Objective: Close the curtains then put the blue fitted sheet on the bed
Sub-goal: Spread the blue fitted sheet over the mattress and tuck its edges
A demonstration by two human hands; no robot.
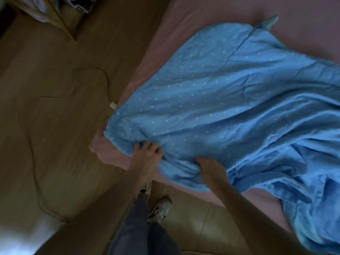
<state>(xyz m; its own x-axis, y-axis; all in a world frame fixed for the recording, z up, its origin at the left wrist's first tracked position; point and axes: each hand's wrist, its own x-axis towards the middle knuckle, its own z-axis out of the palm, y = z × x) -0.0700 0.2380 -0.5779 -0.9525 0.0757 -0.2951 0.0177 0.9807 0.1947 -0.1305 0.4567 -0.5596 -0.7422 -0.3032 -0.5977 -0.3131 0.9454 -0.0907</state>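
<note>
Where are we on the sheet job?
Curtains: not in view, can't tell. In hand: the left hand and right hand grip the blue fitted sheet at the bed corner. Left: the sheet lies bunched, with pink bedding bare around it, so all corners need fitting.

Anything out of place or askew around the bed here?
The blue fitted sheet lies bunched and diagonal on the pink mattress, no corner fitted yet, both hands gripping its edge. A loose cable snakes across the floor.
</note>
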